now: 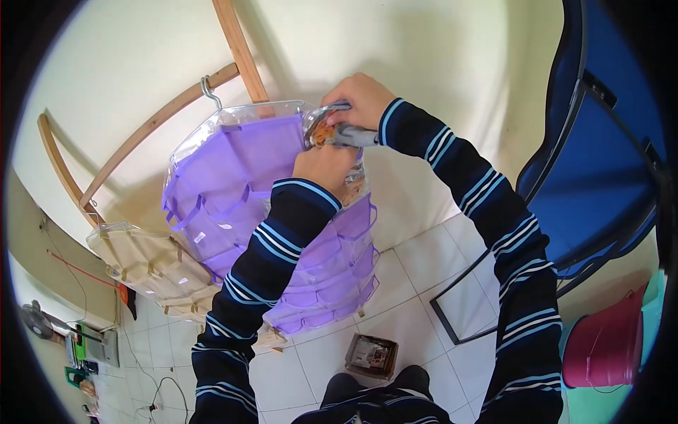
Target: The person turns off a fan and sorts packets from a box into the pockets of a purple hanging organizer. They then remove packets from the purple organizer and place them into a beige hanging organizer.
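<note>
A purple hanging organizer (247, 159) with several rows of pockets hangs by a metal hook from a curved wooden bar. Clear plastic shows along its top edge. At its upper right corner, both hands are on a bundle of grey cloth and crinkled clear plastic (326, 131) with something orange-brown inside. My right hand (360, 100) grips the bundle from above, fingers closed. Just below, my left hand (325, 168) is closed on its lower part, with the fingertips partly hidden.
A beige organizer (152, 261) hangs at the left. A wooden stand (162, 120) leans by the wall. On the tiled floor is a small box (371, 355). A blue framed panel (600, 162) and red bucket (606, 340) are at right, a fan (35, 319) at far left.
</note>
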Demonstrator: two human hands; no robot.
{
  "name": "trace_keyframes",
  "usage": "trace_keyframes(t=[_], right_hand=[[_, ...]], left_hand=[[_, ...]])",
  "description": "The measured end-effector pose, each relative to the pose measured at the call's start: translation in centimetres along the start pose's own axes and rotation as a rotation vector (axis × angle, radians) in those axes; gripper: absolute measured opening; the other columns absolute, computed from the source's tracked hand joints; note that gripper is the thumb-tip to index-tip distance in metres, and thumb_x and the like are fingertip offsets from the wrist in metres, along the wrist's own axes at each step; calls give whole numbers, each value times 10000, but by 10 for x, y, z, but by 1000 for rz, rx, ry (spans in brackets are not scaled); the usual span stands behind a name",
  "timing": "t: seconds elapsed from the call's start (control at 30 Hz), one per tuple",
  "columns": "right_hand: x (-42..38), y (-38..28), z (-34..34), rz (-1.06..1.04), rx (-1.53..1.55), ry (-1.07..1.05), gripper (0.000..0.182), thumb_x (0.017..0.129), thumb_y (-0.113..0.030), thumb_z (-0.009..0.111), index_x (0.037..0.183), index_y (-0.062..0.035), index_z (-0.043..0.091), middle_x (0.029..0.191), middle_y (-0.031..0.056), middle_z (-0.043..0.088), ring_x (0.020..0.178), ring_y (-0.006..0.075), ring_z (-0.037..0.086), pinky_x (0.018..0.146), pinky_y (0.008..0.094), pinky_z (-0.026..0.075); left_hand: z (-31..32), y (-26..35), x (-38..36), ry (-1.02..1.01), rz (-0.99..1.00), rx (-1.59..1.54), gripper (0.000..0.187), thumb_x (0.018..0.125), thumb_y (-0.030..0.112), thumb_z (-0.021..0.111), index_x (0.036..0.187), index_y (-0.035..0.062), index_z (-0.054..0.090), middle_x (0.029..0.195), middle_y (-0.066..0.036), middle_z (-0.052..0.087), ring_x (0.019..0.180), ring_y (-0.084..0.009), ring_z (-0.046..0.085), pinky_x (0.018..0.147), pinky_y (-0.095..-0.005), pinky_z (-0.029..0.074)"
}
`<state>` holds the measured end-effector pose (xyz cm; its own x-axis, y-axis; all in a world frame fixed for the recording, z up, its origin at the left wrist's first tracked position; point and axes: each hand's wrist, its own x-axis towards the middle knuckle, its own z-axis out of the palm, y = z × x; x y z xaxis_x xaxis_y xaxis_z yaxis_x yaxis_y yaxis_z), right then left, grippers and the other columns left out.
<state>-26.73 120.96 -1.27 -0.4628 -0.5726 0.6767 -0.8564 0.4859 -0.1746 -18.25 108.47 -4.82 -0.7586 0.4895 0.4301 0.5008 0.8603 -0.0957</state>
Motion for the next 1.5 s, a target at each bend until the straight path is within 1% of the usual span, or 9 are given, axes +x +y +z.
trace_keyframes(t=[0.2,0.37,0.53,0.6,0.63,0.77,0.97,1.33,1.5], right_hand=[[2,-18,12,-131,-373,-307,150,587,-127,603,734,-97,593,723,120,571,666,297,542,580,354,429],[33,-28,18,-111,-478,-648,180,623,-111,539,797,-70,556,755,152,565,725,316,538,608,366,427],[18,-22,35,-88,-527,-707,205,652,-164,526,828,-61,552,802,152,564,764,299,540,652,354,425],[22,-19,34,-192,-497,-783,213,636,-168,540,807,-43,557,766,146,571,719,299,549,629,354,429],[23,-23,33,-199,-495,-792,213,636,-168,540,807,-43,557,766,146,571,719,299,549,629,354,429],[26,-5,34,-244,-241,-879,243,615,-153,547,804,-1,549,709,135,579,624,276,556,553,342,422],[26,-25,48,-273,-322,-855,244,631,-150,542,828,-6,544,719,119,575,631,251,549,555,324,415],[20,-12,24,-86,-529,-754,248,659,-144,534,871,-16,536,737,90,567,643,204,535,560,291,403],[8,-20,13,-88,-554,-498,251,672,-141,531,891,-21,532,745,77,563,648,183,529,562,277,398]], left_hand=[[7,1,-1,-34,71,142,138,601,61,548,740,65,553,663,-115,563,632,-261,568,520,-348,458],[27,4,-1,370,86,141,76,634,72,499,669,66,566,652,-97,559,695,-247,556,627,-346,435],[44,14,-6,187,-63,197,159,653,81,470,781,56,561,659,-78,557,716,-222,534,748,-374,384],[58,22,-13,522,-107,304,180,668,72,453,823,23,529,725,-83,544,796,-220,494,820,-424,323],[61,33,-21,465,-199,177,281,688,56,421,954,-18,475,947,-157,498,992,-282,408,877,-462,249],[72,76,-81,233,-237,-144,600,668,114,484,1206,-5,247,1264,-222,174,1183,-392,116,914,-493,167],[105,94,-159,-86,-305,-431,662,661,146,510,1229,17,196,1286,-188,128,1192,-383,72,917,-517,140],[149,75,-283,-235,-596,-536,657,644,116,509,1223,33,211,1246,-170,218,1182,-362,128,916,-500,174],[200,90,-341,-461,-506,-573,511,672,122,498,1151,59,332,1194,-153,313,1152,-331,219,904,-476,230]])
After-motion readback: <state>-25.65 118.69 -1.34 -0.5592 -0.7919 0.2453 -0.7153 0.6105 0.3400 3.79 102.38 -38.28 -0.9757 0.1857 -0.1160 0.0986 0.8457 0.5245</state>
